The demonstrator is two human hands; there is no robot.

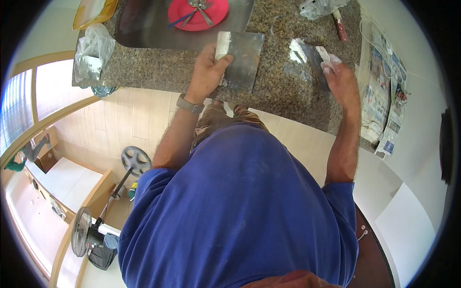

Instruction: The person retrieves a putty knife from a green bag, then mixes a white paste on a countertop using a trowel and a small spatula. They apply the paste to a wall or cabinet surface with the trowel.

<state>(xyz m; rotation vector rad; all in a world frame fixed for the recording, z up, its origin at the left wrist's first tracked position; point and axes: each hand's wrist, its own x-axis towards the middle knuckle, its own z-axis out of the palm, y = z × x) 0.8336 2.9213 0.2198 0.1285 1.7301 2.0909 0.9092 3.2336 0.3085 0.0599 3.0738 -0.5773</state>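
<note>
My left hand [207,74] grips a wide flat metal putty blade [246,57] by its pale left edge, thumb on top. The blade is above the front part of the speckled granite countertop [149,67]. Closed around the back edge of a second putty blade [317,65] is my right hand [343,81], with white paste on its fingers. That blade is tilted, its dark face turned toward the left. Just beside it, a lump of white paste [298,51] lies on the stone, with thin smears below it.
A pink plate [204,24] with cutlery sits in the metal sink [144,41]. Plastic bags [98,41] lie at the counter's left end. Newspaper [377,96] and a white cable [384,53] line the right side. A red-handled tool [340,29] rests at the back right.
</note>
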